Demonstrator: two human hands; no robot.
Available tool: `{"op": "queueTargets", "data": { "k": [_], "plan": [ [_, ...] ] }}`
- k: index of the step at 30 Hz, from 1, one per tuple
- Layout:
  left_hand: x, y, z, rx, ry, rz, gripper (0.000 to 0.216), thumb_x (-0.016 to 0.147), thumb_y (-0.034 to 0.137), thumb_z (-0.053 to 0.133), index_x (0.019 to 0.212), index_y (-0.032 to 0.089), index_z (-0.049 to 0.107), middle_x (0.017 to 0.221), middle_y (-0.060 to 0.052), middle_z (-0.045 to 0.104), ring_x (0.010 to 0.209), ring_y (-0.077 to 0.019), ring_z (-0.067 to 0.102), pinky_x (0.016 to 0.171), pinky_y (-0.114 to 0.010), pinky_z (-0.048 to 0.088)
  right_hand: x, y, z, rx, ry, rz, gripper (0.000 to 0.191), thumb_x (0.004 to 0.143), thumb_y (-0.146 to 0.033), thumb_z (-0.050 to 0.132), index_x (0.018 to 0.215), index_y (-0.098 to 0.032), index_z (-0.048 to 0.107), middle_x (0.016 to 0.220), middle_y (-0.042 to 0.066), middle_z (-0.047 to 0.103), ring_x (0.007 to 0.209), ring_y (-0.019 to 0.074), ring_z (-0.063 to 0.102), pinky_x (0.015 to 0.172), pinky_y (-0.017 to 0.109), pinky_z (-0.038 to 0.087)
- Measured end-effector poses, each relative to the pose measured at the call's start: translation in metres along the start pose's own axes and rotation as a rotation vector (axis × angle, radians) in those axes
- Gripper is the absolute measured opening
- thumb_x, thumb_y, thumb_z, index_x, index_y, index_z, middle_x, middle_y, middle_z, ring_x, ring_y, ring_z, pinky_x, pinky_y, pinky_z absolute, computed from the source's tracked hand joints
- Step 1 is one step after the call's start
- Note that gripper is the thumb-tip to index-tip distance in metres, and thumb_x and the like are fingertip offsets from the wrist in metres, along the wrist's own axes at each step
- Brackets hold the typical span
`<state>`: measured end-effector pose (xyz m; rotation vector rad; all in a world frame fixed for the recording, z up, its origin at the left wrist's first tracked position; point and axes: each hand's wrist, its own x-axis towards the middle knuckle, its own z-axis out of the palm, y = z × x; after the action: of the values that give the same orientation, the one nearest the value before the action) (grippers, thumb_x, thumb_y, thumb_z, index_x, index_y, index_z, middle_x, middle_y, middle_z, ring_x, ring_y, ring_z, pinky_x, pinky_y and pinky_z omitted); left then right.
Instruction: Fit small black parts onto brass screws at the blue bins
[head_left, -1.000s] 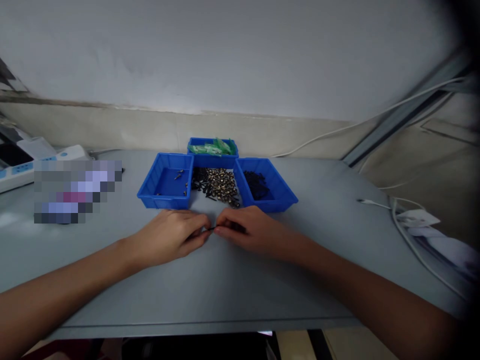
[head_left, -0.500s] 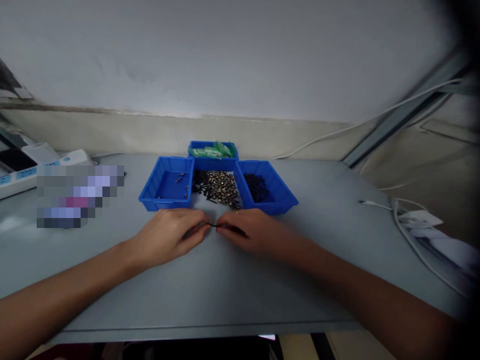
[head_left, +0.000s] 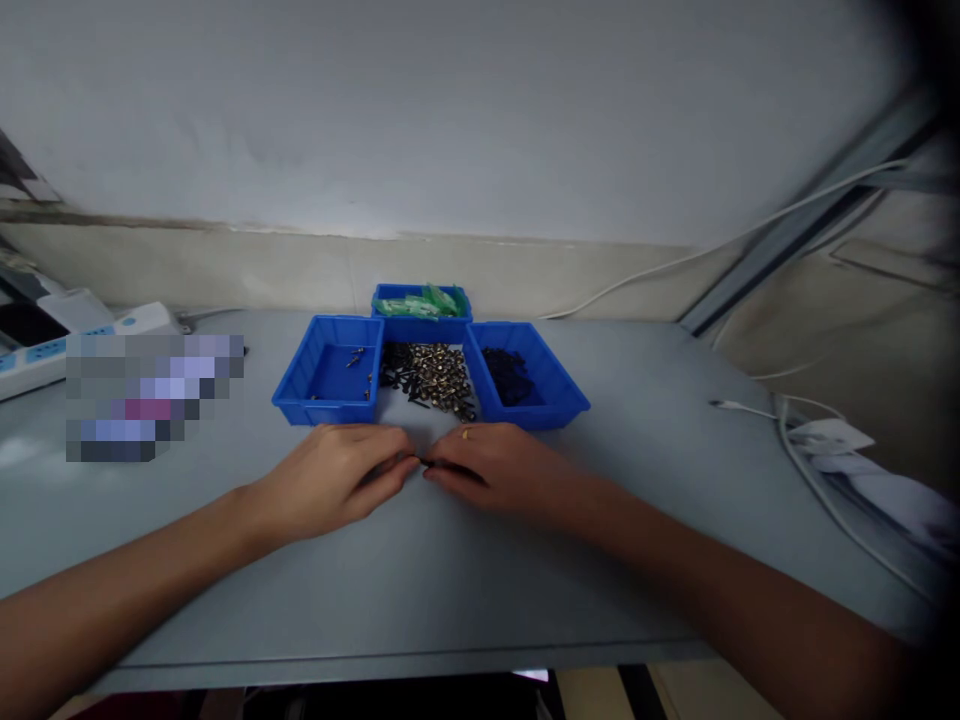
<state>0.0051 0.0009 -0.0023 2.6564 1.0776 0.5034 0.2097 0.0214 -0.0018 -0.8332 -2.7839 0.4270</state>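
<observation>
My left hand (head_left: 341, 478) and my right hand (head_left: 491, 466) rest on the grey table (head_left: 420, 590), fingertips meeting in a pinch around a small dark screw (head_left: 424, 463). Just beyond them lies a loose pile of black and brass screws (head_left: 431, 374) on the table. It sits between a left blue bin (head_left: 330, 375) with a few screws and a right blue bin (head_left: 525, 385) with dark parts. A third blue bin (head_left: 421, 305) behind holds green pieces.
A white power strip (head_left: 45, 350) lies at the far left beside a blurred patch. White cables (head_left: 810, 450) and a plug trail along the right side. The table's front edge runs close below my forearms.
Both hands stay pinched together at the same spot; the fingers have closed in slightly and the view has shifted a little.
</observation>
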Motion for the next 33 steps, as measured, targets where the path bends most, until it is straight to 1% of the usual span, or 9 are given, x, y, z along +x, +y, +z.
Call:
{"op": "queueTargets", "data": {
  "k": [4,8,11,16,23,33],
  "plan": [
    [0.0005,-0.0029,0.0005,0.018,-0.013,-0.026,0.020,0.088,0.027,0.036,0.081,0.016,0.051,0.066,0.000,0.052,0.061,-0.0116,0.052,0.055,-0.021,0.038,-0.0001,-0.0012,-0.0037,-0.010,0.054,0.029,0.021,0.087,-0.026,0.040,0.093,-0.017,0.058,0.086,0.005,0.062,0.079,0.0152,0.056,0.073,0.028,0.042],
    [0.0007,-0.0033,0.0013,0.037,-0.050,-0.016,0.023,0.089,0.028,0.034,0.080,0.016,0.051,0.065,0.000,0.052,0.061,-0.0110,0.052,0.055,-0.021,0.037,0.0011,-0.0022,-0.0067,0.030,0.097,0.002,0.022,0.087,-0.025,0.038,0.092,-0.015,0.058,0.087,0.005,0.062,0.080,0.0145,0.056,0.074,0.027,0.042],
    [0.0008,-0.0028,0.0013,0.052,-0.066,-0.022,0.024,0.090,0.028,0.033,0.080,0.016,0.051,0.067,0.000,0.053,0.062,-0.0115,0.053,0.056,-0.022,0.038,0.0017,-0.0024,-0.0081,0.043,0.083,0.002,0.022,0.087,-0.025,0.039,0.092,-0.015,0.058,0.085,0.005,0.062,0.079,0.0143,0.056,0.073,0.027,0.042],
    [0.0016,-0.0033,0.0013,0.056,-0.062,-0.053,0.024,0.090,0.029,0.032,0.081,0.017,0.051,0.066,0.000,0.053,0.062,-0.0122,0.053,0.056,-0.023,0.038,0.0007,-0.0007,-0.0075,0.034,0.084,0.011,0.025,0.088,-0.027,0.038,0.099,-0.014,0.057,0.089,0.006,0.062,0.082,0.0151,0.056,0.075,0.028,0.042],
    [0.0003,-0.0036,0.0016,0.067,-0.049,-0.021,0.023,0.089,0.028,0.033,0.077,0.017,0.050,0.064,0.001,0.052,0.059,-0.0112,0.052,0.054,-0.023,0.036,0.0010,-0.0006,-0.0066,0.008,0.028,0.031,0.025,0.088,-0.025,0.037,0.096,-0.015,0.057,0.090,0.006,0.062,0.082,0.0151,0.056,0.075,0.028,0.041],
    [0.0016,-0.0041,0.0020,0.069,-0.056,-0.011,0.023,0.089,0.028,0.034,0.077,0.017,0.050,0.064,0.001,0.052,0.060,-0.0117,0.053,0.054,-0.022,0.036,0.0010,0.0002,-0.0061,-0.011,0.014,0.026,0.025,0.088,-0.026,0.036,0.094,-0.014,0.058,0.087,0.005,0.062,0.079,0.0138,0.056,0.073,0.026,0.041]
  ]
}}
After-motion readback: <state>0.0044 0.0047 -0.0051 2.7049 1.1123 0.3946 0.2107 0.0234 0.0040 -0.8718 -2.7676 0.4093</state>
